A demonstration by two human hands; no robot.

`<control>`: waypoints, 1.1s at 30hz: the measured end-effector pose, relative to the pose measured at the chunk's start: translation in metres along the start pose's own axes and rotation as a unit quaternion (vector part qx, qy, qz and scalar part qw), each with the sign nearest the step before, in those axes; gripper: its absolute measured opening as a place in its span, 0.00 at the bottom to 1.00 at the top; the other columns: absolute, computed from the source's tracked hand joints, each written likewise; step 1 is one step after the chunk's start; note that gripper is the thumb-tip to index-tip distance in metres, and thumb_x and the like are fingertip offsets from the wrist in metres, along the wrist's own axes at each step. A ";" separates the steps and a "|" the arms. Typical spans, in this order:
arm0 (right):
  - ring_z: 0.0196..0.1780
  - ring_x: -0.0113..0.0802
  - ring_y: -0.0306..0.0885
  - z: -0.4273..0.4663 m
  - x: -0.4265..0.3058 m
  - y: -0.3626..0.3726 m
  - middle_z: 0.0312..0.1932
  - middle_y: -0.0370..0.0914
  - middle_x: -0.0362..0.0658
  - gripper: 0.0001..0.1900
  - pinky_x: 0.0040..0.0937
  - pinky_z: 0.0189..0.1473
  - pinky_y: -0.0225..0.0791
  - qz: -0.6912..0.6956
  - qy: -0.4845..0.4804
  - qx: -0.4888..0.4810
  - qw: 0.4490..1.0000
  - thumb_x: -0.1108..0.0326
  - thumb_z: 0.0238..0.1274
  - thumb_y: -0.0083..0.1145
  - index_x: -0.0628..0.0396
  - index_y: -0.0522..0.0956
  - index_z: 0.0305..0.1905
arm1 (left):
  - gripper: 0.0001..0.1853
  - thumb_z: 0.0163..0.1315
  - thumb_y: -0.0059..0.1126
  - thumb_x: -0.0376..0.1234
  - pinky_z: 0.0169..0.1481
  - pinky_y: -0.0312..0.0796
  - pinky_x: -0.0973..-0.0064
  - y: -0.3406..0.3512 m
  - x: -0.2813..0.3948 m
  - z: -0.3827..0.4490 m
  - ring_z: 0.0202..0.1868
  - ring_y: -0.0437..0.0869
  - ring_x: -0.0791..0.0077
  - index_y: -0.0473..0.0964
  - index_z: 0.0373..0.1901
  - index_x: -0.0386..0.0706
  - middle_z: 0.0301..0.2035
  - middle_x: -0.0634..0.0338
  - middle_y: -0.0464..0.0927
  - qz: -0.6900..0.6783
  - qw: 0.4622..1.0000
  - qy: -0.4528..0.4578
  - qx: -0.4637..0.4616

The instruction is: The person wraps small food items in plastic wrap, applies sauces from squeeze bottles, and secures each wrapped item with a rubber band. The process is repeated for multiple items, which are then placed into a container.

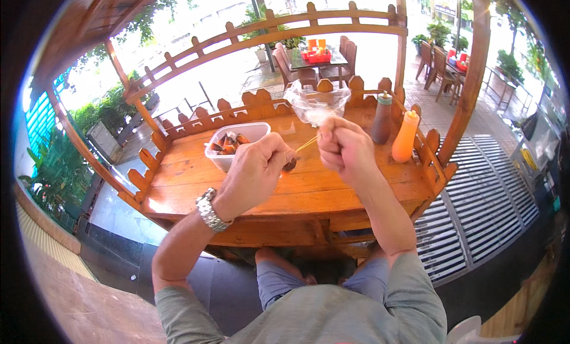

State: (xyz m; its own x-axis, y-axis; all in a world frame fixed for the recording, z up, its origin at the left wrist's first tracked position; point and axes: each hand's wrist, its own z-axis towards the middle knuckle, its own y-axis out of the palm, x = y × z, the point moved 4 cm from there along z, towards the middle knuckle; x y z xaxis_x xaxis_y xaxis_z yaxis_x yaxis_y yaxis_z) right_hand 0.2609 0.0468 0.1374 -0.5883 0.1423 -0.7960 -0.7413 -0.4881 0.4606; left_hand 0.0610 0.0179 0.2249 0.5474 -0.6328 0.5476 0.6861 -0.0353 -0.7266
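Over the table, my left hand [254, 174] pinches one end of a thin yellow rubber band [307, 143]. The band is stretched across to my right hand [349, 152], whose curled fingers grip its other end. Just below my left fingertips a small dark, orange-tinged item [289, 166] shows; the hand partly hides it, and I cannot tell exactly what it is. Behind my left hand stands a clear plastic container [260, 129] with several dark-and-orange food pieces [229, 143] inside. A crumpled clear plastic bag [317, 104] lies beyond my right hand.
On the wooden table [178, 188], a dark brown sauce bottle [382, 121] and an orange squeeze bottle [404, 139] stand at the right. A low wooden picket rail [262, 101] borders the far side. Wooden posts [467, 76] rise at the corners. Another table with chairs [352, 59] stands farther off.
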 end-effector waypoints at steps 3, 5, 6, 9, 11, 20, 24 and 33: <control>0.28 0.30 0.74 -0.051 0.023 0.076 0.28 0.77 0.39 0.10 0.31 0.30 0.67 -0.174 -0.199 0.066 0.962 0.71 0.74 0.54 0.58 0.80 0.54 | 0.08 0.75 0.61 0.29 0.36 0.75 0.71 0.011 -0.006 0.011 0.31 0.84 0.75 0.77 0.35 0.35 0.28 0.55 0.84 -0.140 0.987 -0.038 0.065; 0.27 0.31 0.73 -0.066 0.063 0.114 0.29 0.76 0.38 0.13 0.33 0.31 0.67 -0.316 -0.268 0.010 0.910 0.70 0.78 0.51 0.59 0.78 0.59 | 0.07 0.75 0.61 0.29 0.36 0.74 0.73 0.016 0.001 0.003 0.30 0.82 0.78 0.78 0.36 0.35 0.28 0.56 0.84 -0.196 0.979 0.011 0.057; 0.27 0.32 0.73 -0.051 0.078 0.106 0.28 0.75 0.37 0.12 0.35 0.31 0.67 -0.272 -0.209 -0.008 0.939 0.71 0.77 0.51 0.60 0.79 0.58 | 0.07 0.74 0.61 0.28 0.35 0.74 0.74 0.019 0.005 -0.004 0.30 0.80 0.80 0.78 0.36 0.35 0.28 0.57 0.83 -0.238 0.970 0.022 0.044; 0.30 0.32 0.73 -0.017 0.062 0.055 0.30 0.73 0.37 0.09 0.35 0.34 0.69 -0.219 -0.261 -0.053 0.939 0.77 0.75 0.48 0.59 0.79 0.52 | 0.06 0.74 0.62 0.28 0.35 0.73 0.74 0.010 0.013 -0.032 0.29 0.80 0.79 0.79 0.36 0.36 0.27 0.58 0.82 -0.095 0.989 0.114 0.024; 0.34 0.35 0.74 -0.007 0.041 0.021 0.33 0.74 0.39 0.08 0.35 0.37 0.71 -0.084 -0.080 -0.025 0.993 0.81 0.71 0.49 0.57 0.78 0.46 | 0.06 0.73 0.62 0.28 0.35 0.73 0.74 0.011 0.006 -0.037 0.29 0.79 0.79 0.78 0.35 0.36 0.27 0.59 0.81 -0.078 0.991 0.099 0.041; 0.33 0.31 0.71 -0.063 0.087 0.088 0.33 0.69 0.40 0.08 0.30 0.35 0.64 -0.237 -0.244 -0.001 0.940 0.79 0.71 0.48 0.59 0.77 0.47 | 0.07 0.71 0.65 0.26 0.33 0.70 0.77 0.028 -0.026 -0.053 0.28 0.79 0.80 0.78 0.33 0.38 0.26 0.62 0.80 -0.264 0.964 0.006 0.020; 0.26 0.27 0.68 -0.044 0.090 0.013 0.30 0.72 0.38 0.10 0.25 0.24 0.57 -0.036 -0.066 0.016 0.997 0.82 0.63 0.47 0.57 0.79 0.38 | 0.09 0.67 0.70 0.26 0.31 0.70 0.75 0.036 -0.045 -0.073 0.27 0.80 0.79 0.78 0.29 0.38 0.23 0.62 0.79 -0.154 0.985 0.026 -0.071; 0.15 0.20 0.62 -0.067 0.109 0.041 0.28 0.81 0.40 0.19 0.20 0.12 0.52 0.054 0.243 0.008 0.968 0.75 0.77 0.49 0.50 0.85 0.63 | 0.06 0.72 0.65 0.29 0.30 0.70 0.80 0.076 -0.116 -0.094 0.25 0.80 0.76 0.80 0.35 0.38 0.27 0.59 0.83 -0.250 0.964 -0.065 -0.065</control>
State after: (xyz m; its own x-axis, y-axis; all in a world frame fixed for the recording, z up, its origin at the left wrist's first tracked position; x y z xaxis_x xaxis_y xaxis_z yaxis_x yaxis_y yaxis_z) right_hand 0.1881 -0.0151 0.0429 -0.4440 -0.3339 -0.8315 -0.6911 -0.4631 0.5550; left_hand 0.0046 0.0158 0.0673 0.2256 -0.4104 0.8835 0.8180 -0.4128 -0.4007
